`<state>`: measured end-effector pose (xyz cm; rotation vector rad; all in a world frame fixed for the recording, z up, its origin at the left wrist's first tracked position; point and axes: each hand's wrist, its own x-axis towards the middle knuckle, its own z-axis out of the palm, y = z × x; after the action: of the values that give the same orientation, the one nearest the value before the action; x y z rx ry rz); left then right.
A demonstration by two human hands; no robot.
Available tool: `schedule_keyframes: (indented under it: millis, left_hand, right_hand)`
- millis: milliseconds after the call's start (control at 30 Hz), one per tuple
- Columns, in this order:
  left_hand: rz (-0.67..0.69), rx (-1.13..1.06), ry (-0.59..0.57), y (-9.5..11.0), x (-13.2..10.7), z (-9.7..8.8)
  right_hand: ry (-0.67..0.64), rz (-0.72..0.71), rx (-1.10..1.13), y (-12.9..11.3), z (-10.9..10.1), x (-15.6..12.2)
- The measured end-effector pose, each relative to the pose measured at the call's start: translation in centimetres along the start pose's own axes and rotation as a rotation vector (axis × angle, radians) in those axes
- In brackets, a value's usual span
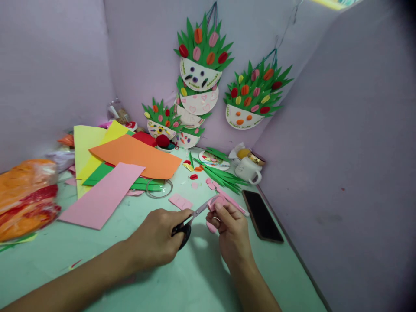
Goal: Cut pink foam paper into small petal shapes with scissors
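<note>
In the head view, a clear plastic bag [27,199] at far left holds orange and red material; a white plate [227,164] bears small colored pieces; the white mug's [245,170] contents are hidden. The left hand [157,238] is closed around black-handled scissors [196,212] above the table [130,290], blades pointing away and rightward, long axis diagonal, meeting a pink paper piece [216,201] pinched in the right hand [234,232].
</note>
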<state>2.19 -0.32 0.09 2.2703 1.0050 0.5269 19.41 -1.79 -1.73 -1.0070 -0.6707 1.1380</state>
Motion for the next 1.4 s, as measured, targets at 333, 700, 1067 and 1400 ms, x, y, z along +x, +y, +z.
schedule_keyframes:
  millis: [333,700,1067,1400]
  left_hand:
    - [0.012,-0.011,0.005,-0.1,0.0,0.2]
    - [0.017,-0.029,0.000,-0.1,-0.1,0.2]
    - [-0.038,0.013,-0.017,0.3,0.0,0.0]
    - [-0.040,0.009,-0.011,0.8,0.0,-0.5]
  right_hand:
    - [0.010,-0.004,0.006,-0.1,0.1,0.1]
    - [0.016,0.008,0.017,-0.3,0.2,-0.1]
    - [-0.015,-0.002,-0.046,-0.1,0.0,-0.1]
    - [-0.070,0.027,-0.069,0.1,0.1,-0.2]
